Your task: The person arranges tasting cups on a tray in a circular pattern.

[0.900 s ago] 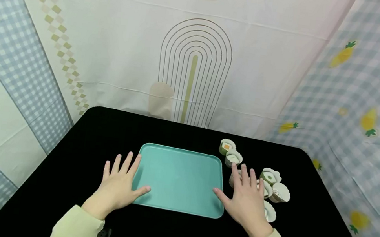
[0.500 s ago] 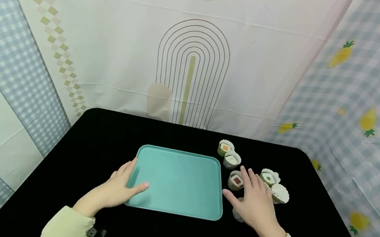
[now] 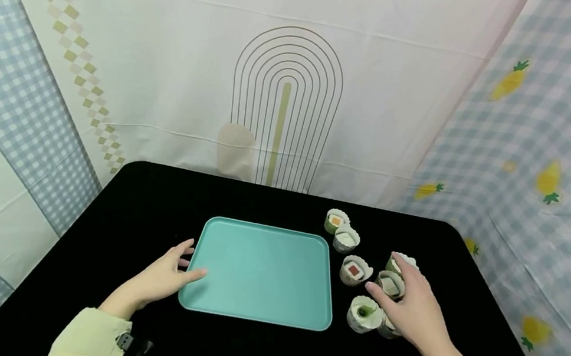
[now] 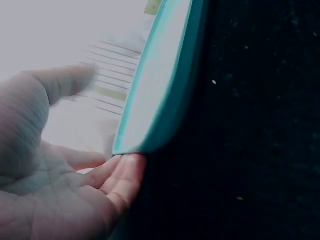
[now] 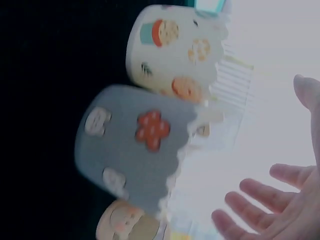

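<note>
Your left grip (image 3: 161, 274) is wide at the left edge of the tray (image 3: 263, 273), lower centre of the head view. Your right grip (image 3: 418, 307) is wide over the cups (image 3: 363, 320), lower right; sweeping it low could topple them.

Rectangular turquoise tray (image 3: 260, 273), lying flat, filled scallop-edged cups (image 3: 356, 271), standing to its right
</note>
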The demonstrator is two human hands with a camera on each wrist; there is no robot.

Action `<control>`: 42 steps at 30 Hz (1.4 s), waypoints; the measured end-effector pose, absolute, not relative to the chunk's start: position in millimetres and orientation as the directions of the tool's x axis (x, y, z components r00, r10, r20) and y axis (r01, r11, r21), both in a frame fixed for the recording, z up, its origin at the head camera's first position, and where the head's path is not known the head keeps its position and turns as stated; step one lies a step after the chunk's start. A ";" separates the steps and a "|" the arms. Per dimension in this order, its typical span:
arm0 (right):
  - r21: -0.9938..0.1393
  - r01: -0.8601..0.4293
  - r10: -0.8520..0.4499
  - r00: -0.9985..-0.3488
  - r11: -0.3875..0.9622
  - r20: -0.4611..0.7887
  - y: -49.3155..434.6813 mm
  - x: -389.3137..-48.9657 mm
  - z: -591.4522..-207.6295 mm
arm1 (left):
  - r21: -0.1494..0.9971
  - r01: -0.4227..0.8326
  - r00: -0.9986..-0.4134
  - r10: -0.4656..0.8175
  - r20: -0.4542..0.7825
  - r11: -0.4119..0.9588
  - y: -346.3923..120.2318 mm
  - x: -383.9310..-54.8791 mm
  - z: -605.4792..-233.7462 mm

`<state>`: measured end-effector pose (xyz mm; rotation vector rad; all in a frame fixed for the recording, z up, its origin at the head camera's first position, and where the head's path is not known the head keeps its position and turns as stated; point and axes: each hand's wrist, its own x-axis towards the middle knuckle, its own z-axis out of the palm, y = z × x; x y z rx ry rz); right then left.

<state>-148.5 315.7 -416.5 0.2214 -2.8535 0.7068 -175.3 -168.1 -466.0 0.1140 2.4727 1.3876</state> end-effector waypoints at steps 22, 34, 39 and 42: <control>-0.735 -0.217 -0.154 -0.976 0.643 0.155 375.2 -115.6 -442.8 | 0.884 -0.087 -0.952 0.223 -0.209 0.459 -182.9 -171.4 -475.9; -0.837 -0.024 -0.126 -0.991 0.547 -0.054 383.8 -111.2 -467.0 | 0.888 -0.079 -0.950 0.235 -0.204 0.452 -180.8 -173.8 -475.0; -0.842 0.091 -0.141 -0.971 0.532 -0.194 385.5 -117.9 -468.4 | 0.882 -0.080 -0.955 0.217 -0.201 0.465 -179.0 -173.8 -476.8; -0.818 0.110 -0.164 -0.956 0.565 -0.242 384.1 -123.8 -467.0 | 0.882 -0.070 -0.956 0.220 -0.192 0.466 -179.4 -173.9 -476.5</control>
